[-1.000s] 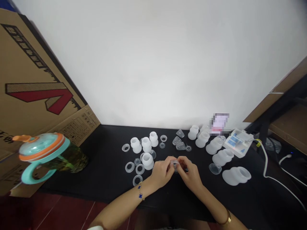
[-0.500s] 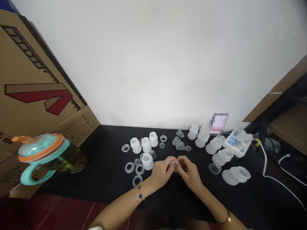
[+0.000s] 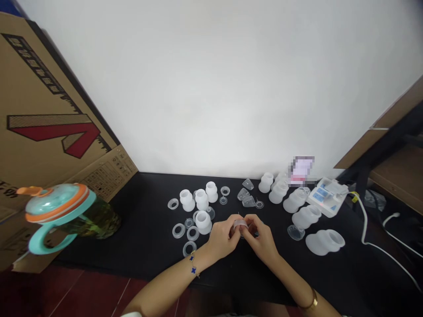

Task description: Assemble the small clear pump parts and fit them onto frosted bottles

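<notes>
Near the table's front, my left hand (image 3: 224, 235) and my right hand (image 3: 260, 235) meet, both closed on a small translucent ring-like plastic part (image 3: 240, 223). Fingertips cover most of it, so its full shape is hidden. To the left stand white waisted plastic bottles (image 3: 201, 200), several of them, with loose translucent rings (image 3: 179, 230) around them. Just beyond my hands lie small clear cups (image 3: 248, 201) and a flat clear disc with a ring (image 3: 259, 204). More white bottles (image 3: 306, 216) sit or lie on their sides to the right, beside a clear round lid (image 3: 295, 232).
A large drinking jug (image 3: 62, 215) with a turquoise handle stands at the left, before a cardboard box (image 3: 49, 110). A white device (image 3: 327, 197) with a cable (image 3: 365, 220) is at the right. Behind the black table (image 3: 142, 220) rises a white wall.
Between my fingers the translucent part has tilted slightly, so more of its rim shows and a thin tip sticks up behind. Both arms stay in place.
</notes>
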`<act>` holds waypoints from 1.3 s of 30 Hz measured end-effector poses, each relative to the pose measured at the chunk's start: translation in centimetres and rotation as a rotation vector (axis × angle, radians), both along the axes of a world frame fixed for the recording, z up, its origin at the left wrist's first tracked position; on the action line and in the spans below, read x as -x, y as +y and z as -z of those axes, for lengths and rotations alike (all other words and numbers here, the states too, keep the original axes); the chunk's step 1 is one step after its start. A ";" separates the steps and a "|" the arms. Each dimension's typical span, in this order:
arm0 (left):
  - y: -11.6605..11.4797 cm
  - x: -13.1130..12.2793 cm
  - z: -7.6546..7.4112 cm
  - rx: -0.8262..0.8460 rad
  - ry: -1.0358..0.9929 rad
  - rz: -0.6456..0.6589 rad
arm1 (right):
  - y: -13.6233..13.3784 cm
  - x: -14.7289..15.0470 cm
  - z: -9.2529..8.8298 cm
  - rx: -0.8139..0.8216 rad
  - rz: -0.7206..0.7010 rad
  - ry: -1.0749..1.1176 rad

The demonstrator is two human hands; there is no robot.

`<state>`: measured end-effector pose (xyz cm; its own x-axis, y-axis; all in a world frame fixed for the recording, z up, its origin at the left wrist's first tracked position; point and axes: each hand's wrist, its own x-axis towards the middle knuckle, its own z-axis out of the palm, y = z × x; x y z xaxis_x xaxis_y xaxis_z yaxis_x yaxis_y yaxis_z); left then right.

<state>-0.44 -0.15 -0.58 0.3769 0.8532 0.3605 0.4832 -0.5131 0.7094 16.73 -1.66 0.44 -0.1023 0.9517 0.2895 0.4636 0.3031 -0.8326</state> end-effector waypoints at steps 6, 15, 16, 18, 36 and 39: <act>-0.1 -0.1 -0.2 0.000 -0.010 0.009 | 0.1 0.1 0.4 -0.001 0.012 -0.015; -0.1 -0.1 0.7 0.041 -0.058 -0.031 | 0.0 -0.1 0.0 0.054 -0.026 0.164; -0.1 -0.1 0.7 0.052 -0.073 -0.029 | 0.1 -0.2 0.0 0.072 -0.043 0.225; 0.0 -0.1 0.8 0.076 -0.099 -0.019 | 0.4 -0.3 0.1 0.126 -0.066 0.343; 0.0 -0.5 0.1 0.094 -0.074 0.003 | 0.5 -0.6 -0.7 -0.018 0.024 0.258; -0.1 -0.6 -0.1 0.113 -0.074 -0.023 | 0.4 -0.6 -0.8 -0.029 0.028 0.260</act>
<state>0.20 -0.25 -0.50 0.3325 0.8980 0.2881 0.4380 -0.4176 0.7961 17.35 -1.26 1.20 0.0057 0.9442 0.3294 0.2439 0.3182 -0.9161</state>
